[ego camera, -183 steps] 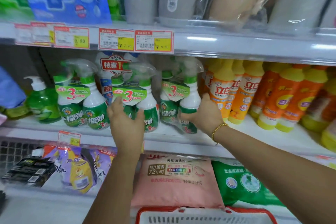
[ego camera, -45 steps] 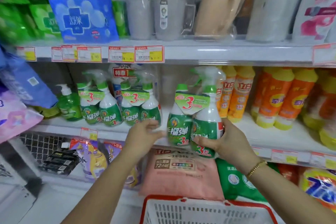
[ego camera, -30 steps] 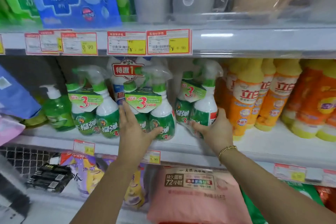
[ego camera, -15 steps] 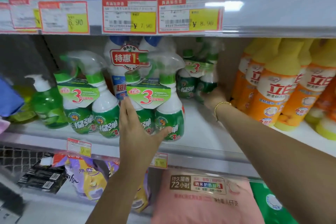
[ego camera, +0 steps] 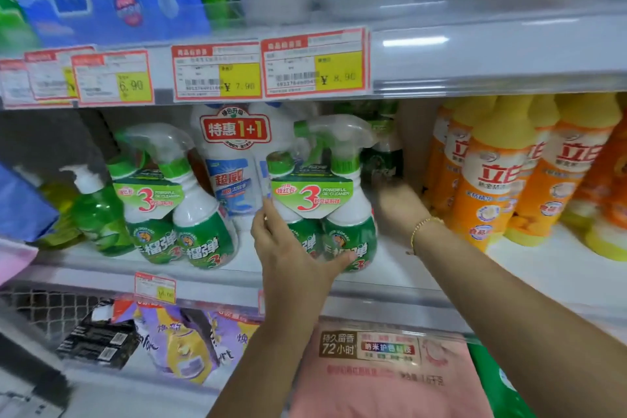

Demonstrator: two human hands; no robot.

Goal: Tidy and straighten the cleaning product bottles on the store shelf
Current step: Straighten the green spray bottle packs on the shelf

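Note:
A twin pack of green-and-white spray bottles (ego camera: 339,204) stands upright at the front of the middle shelf (ego camera: 407,276). My left hand (ego camera: 291,248) grips it, fingers up its left side and thumb across the lower front. A second twin pack (ego camera: 383,149) stands deep at the back of the shelf, dark and partly hidden. My right hand (ego camera: 398,207) reaches in just below and in front of it; the hand is blurred and its fingers are hard to read. A third twin pack (ego camera: 176,220) stands to the left.
Orange-and-yellow bottles (ego camera: 492,180) fill the shelf's right side. White-and-blue bottles (ego camera: 230,173) stand behind the spray packs, and a green pump bottle (ego camera: 95,214) at the left. Price tags (ego camera: 217,73) hang from the upper shelf edge. Refill bags, among them a pink one (ego camera: 390,380), lie below.
My right hand carried its twin pack from in front of the shelf to the shelf's back and now sits lower, drawn slightly toward me. My left hand keeps its grip on the front pack.

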